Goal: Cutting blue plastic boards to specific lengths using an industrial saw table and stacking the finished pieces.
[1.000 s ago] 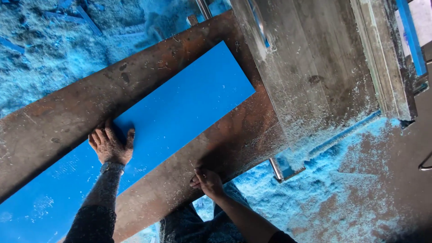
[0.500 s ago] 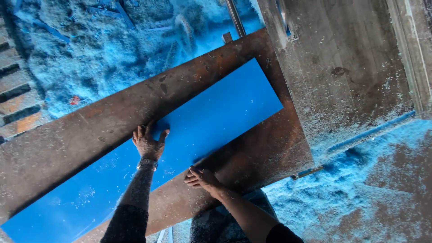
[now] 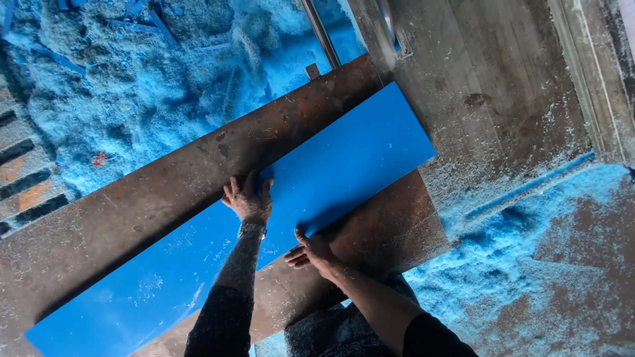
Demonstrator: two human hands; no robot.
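Note:
A long blue board [image 3: 344, 165] lies flat on a rusty brown table [image 3: 132, 211], running from lower left to upper right. My left hand [image 3: 248, 198] rests palm down on the board near its far long edge, fingers spread. My right hand [image 3: 309, 252] presses its fingertips against the board's near long edge, the palm over the brown table. Neither hand grips anything. The board's right end reaches a grey dusty machine bed [image 3: 489, 92].
Blue sawdust [image 3: 165, 86] covers the floor beyond the table and lies thick at the lower right [image 3: 503, 264]. A metal rod [image 3: 321, 33] stands at the table's far edge. Brick-like slats [image 3: 26, 178] show at the left.
The view has shifted, so the board and table sit further right and up in the picture. Both hands stay on the board at roughly the same places.

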